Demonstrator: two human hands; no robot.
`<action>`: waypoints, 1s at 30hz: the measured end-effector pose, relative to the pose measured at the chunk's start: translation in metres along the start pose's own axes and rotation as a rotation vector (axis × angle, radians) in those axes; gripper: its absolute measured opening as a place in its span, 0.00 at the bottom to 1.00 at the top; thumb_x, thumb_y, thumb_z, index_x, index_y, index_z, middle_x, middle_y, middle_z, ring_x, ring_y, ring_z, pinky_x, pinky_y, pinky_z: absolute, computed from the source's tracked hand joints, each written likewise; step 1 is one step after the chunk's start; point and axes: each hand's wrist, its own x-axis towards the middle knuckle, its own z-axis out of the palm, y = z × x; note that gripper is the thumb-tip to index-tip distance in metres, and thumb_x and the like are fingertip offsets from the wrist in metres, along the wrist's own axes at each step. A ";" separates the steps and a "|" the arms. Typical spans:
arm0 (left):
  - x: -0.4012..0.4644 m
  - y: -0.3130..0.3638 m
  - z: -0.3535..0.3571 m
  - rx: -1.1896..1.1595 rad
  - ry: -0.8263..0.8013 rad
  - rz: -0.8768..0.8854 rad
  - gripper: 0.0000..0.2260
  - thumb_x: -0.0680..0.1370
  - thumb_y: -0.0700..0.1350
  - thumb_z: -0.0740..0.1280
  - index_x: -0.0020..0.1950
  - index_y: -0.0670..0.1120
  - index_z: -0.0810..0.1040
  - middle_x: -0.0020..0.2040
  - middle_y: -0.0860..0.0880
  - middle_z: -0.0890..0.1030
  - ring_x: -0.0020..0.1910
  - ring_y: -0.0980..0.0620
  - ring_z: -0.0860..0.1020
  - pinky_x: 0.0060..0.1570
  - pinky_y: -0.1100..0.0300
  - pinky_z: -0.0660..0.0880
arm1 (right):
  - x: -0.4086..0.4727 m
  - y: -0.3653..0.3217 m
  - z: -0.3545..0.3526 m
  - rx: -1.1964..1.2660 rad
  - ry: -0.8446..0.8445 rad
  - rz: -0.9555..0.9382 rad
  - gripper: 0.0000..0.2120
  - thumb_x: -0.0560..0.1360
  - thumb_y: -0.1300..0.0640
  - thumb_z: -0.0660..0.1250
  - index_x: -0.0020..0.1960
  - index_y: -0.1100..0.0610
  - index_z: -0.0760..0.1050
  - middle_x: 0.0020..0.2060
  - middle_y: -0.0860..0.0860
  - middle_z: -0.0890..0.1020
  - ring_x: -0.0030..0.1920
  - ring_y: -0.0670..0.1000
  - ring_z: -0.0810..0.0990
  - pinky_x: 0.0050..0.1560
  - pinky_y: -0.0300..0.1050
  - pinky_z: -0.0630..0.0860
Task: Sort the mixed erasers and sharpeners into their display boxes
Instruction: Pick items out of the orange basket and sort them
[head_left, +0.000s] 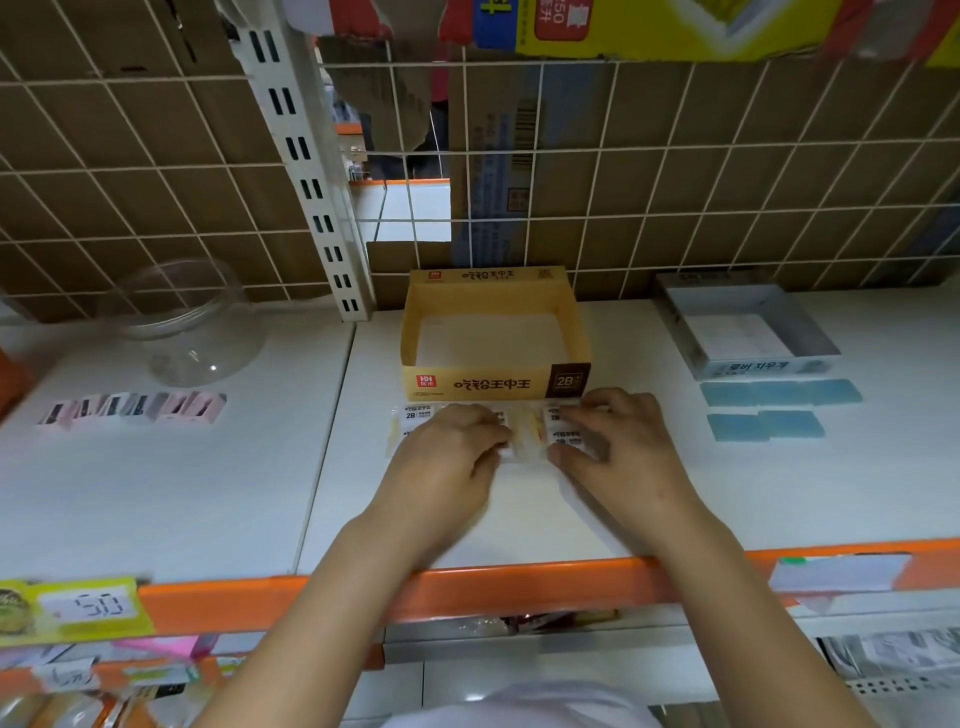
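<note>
- both hands, left hand (451, 447) and right hand (613, 441), are bunching the wrapped 2b erasers (527, 436) together, fingers curled round them, likely for one lift.
- they are lying on the shelf (208, 493), just before the empty yellow display box (496, 382).

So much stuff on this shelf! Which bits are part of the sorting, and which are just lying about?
Part of the job:
- white erasers, under the left hand and right hand
- yellow box
- blue erasers
- grey tray
- pink sharpeners
- clear jar

Just lying about:
- price tag
- cardboard cartons behind the wire grid
</note>
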 end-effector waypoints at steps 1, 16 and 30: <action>-0.001 -0.002 -0.004 -0.002 0.023 0.006 0.09 0.70 0.40 0.65 0.47 0.44 0.83 0.46 0.48 0.82 0.47 0.48 0.78 0.45 0.58 0.76 | 0.000 -0.003 0.000 0.010 0.039 -0.014 0.17 0.73 0.53 0.68 0.61 0.54 0.77 0.58 0.50 0.74 0.59 0.50 0.63 0.51 0.32 0.57; -0.099 -0.083 -0.146 0.406 0.272 -0.276 0.16 0.73 0.46 0.59 0.52 0.41 0.81 0.48 0.42 0.81 0.46 0.42 0.80 0.47 0.54 0.74 | 0.043 -0.211 0.040 -0.098 -0.241 -0.584 0.21 0.79 0.50 0.55 0.72 0.49 0.62 0.72 0.49 0.61 0.71 0.52 0.57 0.67 0.42 0.56; -0.246 -0.203 -0.300 0.610 0.449 -0.689 0.21 0.73 0.50 0.55 0.54 0.39 0.80 0.49 0.41 0.81 0.48 0.39 0.79 0.49 0.50 0.75 | 0.084 -0.417 0.135 0.119 -0.264 -0.868 0.20 0.70 0.54 0.59 0.58 0.60 0.77 0.54 0.58 0.79 0.56 0.60 0.76 0.58 0.52 0.72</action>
